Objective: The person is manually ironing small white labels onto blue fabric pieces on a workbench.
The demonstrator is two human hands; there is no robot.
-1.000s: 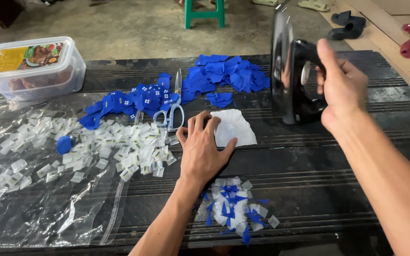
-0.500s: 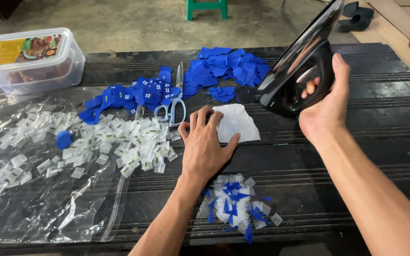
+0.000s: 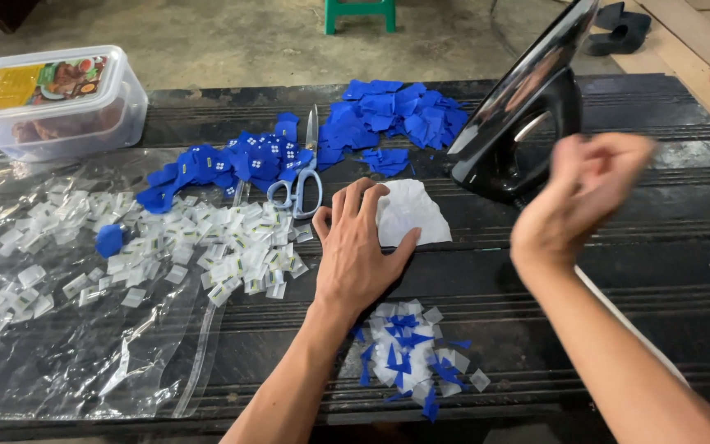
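Two hands work at the dark slatted surface (image 3: 667, 271): the left hand (image 3: 355, 251) lies flat, fingers spread, pinning the white cloth patch (image 3: 408, 215), which is best kept taut, while the blurred, loosely curled, empty right hand (image 3: 581, 197) hovers beside the tilted black iron (image 3: 527, 107).

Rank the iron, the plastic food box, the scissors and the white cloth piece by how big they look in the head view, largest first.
1. Iron and plastic food box: look about alike, so I won't rank them.
2. White cloth piece, partly under the left hand.
3. Scissors: longer but slimmer, a close call with the cloth.
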